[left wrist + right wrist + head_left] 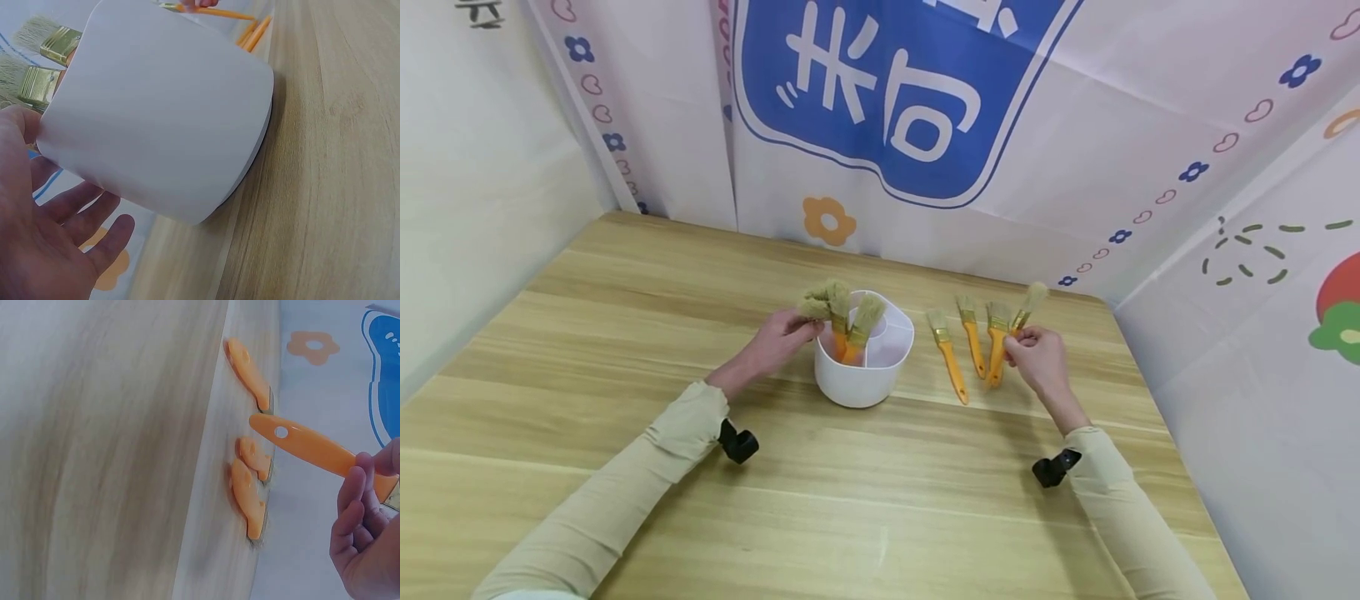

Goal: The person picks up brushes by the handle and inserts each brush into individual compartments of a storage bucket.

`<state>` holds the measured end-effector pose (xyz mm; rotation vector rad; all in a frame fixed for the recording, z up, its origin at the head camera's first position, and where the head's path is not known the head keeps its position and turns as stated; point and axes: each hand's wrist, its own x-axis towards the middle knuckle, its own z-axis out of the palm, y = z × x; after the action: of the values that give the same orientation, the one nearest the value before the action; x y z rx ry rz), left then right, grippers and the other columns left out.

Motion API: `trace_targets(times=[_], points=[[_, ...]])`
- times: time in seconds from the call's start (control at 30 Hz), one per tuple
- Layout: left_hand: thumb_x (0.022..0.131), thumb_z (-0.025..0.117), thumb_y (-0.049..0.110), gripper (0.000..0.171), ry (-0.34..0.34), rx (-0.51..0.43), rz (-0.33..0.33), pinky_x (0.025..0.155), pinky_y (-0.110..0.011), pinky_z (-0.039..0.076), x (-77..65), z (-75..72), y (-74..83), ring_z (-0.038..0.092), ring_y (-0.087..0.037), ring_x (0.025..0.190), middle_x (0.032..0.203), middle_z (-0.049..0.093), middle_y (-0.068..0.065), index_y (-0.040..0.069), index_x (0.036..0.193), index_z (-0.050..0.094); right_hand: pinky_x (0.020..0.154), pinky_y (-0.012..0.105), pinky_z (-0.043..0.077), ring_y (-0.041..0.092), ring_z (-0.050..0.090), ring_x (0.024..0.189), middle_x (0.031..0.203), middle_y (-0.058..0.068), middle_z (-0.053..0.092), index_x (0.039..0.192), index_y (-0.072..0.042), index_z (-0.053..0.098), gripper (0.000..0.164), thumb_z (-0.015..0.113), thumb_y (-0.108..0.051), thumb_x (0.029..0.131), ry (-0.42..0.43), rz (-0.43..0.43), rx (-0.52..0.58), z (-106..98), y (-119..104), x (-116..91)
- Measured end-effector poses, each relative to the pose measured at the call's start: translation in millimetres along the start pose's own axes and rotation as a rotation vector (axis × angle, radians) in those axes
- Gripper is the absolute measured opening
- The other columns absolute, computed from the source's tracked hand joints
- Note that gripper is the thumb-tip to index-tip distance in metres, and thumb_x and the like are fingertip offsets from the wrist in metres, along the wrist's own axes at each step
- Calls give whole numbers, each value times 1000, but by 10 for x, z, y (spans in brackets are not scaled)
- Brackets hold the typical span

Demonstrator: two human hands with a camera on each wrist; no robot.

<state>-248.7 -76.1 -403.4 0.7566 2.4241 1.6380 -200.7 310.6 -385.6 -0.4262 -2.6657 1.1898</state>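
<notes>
A white divided container (856,387) stands on the table, with several paintbrushes (865,317) bristles-up in its left compartment. At the container's left rim is my left hand (778,337). Its thumb lies over the rim beside the brushes (39,84), while the other fingers spread loosely behind the wall (156,112); their exact contact is partly hidden. My right hand (1039,354) pinches a paintbrush by its orange handle (312,447), bristles up and handle end free. Three more paintbrushes (951,362) lie just left of that hand, bristles toward the back wall.
The wood-grain table (880,500) reaches back to a printed wall sheet (895,183). White walls (475,167) close in the left and right sides. A black wrist camera (739,443) is strapped to the left sleeve, another (1055,468) to the right.
</notes>
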Motion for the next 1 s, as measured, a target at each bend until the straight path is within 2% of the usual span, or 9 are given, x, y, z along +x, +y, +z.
trace_targets(times=[0.13,0.23,0.43,0.53,0.67,0.87,1.0], points=[[97,45,11,35,9,4,10,93,-44,49,-1,4,-4,57,-34,110,122,58,-27,-7,125,53,50,18,48,7,62,55,65,1,68,92,3,62,21,55,-15,84,-6,-3,11,29,-13,-15],[97,45,11,35,7,1,13,93,-44,49,-2,5,-3,57,-34,110,123,58,-27,-7,125,53,51,18,48,8,62,56,64,-2,67,92,2,62,22,55,-16,83,-8,-10,17,42,-32,-26],[96,45,11,33,11,5,8,91,-43,50,-5,3,-11,58,-34,108,119,59,-27,-8,122,55,54,21,52,23,68,63,64,-5,66,91,2,61,22,57,-18,84,-9,-26,41,64,-77,-44],[97,45,11,32,11,5,10,90,-41,50,-2,6,-17,58,-32,106,117,60,-27,-8,120,56,54,23,54,18,67,59,62,-6,64,91,3,60,20,58,-16,84,-9,-39,74,84,-102,-52],[96,45,11,31,9,-1,7,90,-42,50,-1,6,-15,57,-32,107,118,59,-27,-8,119,55,53,21,52,9,62,54,60,-9,62,90,4,59,20,59,-15,85,-14,-66,112,111,-150,-71],[96,45,11,31,12,11,10,86,-36,50,-1,2,0,58,-27,101,116,60,-26,-7,118,56,53,18,50,13,64,57,60,-8,63,91,5,59,20,59,-15,86,-39,-116,136,130,-272,-134],[96,46,10,29,15,13,9,84,-34,50,-8,0,3,57,-26,97,112,61,-26,-8,115,57,56,25,54,8,62,55,62,-2,65,91,5,58,20,59,-15,87,-64,-140,149,158,-348,-175]])
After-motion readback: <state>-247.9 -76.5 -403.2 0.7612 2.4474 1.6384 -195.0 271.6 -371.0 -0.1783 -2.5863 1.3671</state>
